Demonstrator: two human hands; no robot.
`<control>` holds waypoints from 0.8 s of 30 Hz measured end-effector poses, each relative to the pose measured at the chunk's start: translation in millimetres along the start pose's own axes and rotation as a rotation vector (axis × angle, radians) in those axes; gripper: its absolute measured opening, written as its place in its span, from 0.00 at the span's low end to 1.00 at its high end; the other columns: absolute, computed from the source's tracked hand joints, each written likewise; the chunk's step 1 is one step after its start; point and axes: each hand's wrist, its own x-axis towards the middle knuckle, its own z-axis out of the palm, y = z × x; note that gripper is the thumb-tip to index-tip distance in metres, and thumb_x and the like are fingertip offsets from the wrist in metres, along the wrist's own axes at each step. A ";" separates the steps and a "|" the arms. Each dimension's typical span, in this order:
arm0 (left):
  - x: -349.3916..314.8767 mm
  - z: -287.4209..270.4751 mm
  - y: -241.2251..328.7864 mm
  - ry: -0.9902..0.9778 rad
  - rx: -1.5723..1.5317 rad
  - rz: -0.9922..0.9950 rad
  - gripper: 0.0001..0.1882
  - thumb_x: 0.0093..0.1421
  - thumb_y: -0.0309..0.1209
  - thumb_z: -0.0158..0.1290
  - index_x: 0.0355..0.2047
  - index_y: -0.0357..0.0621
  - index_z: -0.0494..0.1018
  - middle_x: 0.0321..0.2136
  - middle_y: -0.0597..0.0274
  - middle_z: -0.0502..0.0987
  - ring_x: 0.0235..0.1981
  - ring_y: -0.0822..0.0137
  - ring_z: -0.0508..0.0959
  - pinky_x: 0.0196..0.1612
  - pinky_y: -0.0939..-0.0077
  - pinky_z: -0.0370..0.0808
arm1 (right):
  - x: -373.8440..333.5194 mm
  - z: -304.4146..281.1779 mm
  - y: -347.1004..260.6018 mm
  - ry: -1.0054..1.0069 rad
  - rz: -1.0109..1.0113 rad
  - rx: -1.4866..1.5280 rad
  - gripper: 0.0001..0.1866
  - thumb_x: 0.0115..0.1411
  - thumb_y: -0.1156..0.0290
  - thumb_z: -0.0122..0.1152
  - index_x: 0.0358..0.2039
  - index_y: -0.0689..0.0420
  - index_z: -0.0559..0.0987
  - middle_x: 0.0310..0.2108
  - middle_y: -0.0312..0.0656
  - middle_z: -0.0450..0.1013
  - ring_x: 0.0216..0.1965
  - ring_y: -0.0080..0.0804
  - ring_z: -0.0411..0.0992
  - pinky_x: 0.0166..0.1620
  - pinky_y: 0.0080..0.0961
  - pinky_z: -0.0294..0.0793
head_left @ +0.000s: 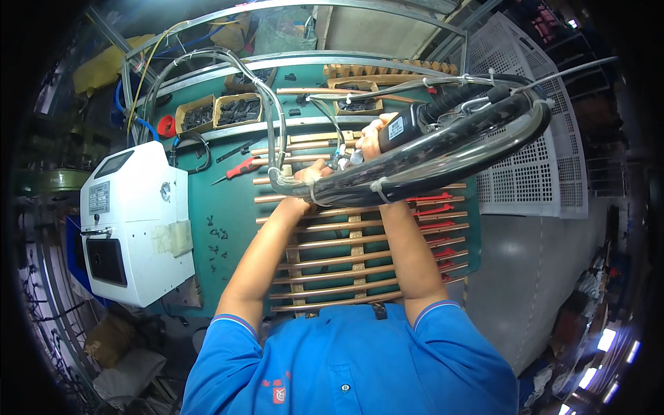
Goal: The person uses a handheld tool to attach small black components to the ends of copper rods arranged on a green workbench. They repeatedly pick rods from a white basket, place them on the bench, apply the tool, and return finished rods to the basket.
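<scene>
My right hand (371,138) is wrapped around a black handheld power tool (402,129), whose cable and hose lead off to the right. The tool's nozzle end (339,162) points left, over the far rows of copper-coloured tubes (346,225). Close by that nozzle is my left hand (315,173), fingers curled in at the tubes. A thick black hose bundle (429,162) passes in front of both hands and hides part of them, so what the left fingers hold is unclear. The tubes lie side by side across light wooden strips (357,257), with red pieces (436,213) near their right ends.
A white machine (135,221) stands at the left. On the green table (228,197) lie a red-handled screwdriver (238,169) and several small black parts (218,235). Farther back are cardboard boxes (237,111) of black parts. White perforated panels (522,166) stand at the right.
</scene>
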 end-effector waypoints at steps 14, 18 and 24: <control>12.4 75.8 -83.8 0.046 -0.217 -0.159 0.19 0.56 0.47 0.48 0.36 0.43 0.68 0.30 0.43 0.77 0.34 0.44 0.77 0.39 0.55 0.71 | 9.9 21.1 -41.5 -0.220 0.082 0.269 0.22 0.54 0.65 0.63 0.46 0.59 0.67 0.39 0.39 0.69 0.36 0.27 0.69 0.44 0.25 0.73; 13.2 38.3 -33.5 0.013 0.051 -0.050 0.20 0.55 0.46 0.51 0.39 0.42 0.69 0.29 0.44 0.77 0.34 0.45 0.77 0.39 0.57 0.72 | 9.7 2.3 4.8 -0.094 -0.028 0.070 0.21 0.53 0.67 0.63 0.43 0.61 0.68 0.36 0.38 0.70 0.34 0.28 0.70 0.42 0.26 0.72; 9.0 29.4 -23.2 -0.107 0.091 -0.101 0.16 0.56 0.37 0.52 0.43 0.44 0.73 0.46 0.47 0.71 0.44 0.49 0.73 0.46 0.56 0.70 | 5.4 16.8 -13.4 0.006 0.112 0.188 0.13 0.48 0.76 0.61 0.35 0.61 0.70 0.26 0.32 0.68 0.25 0.19 0.66 0.32 0.17 0.69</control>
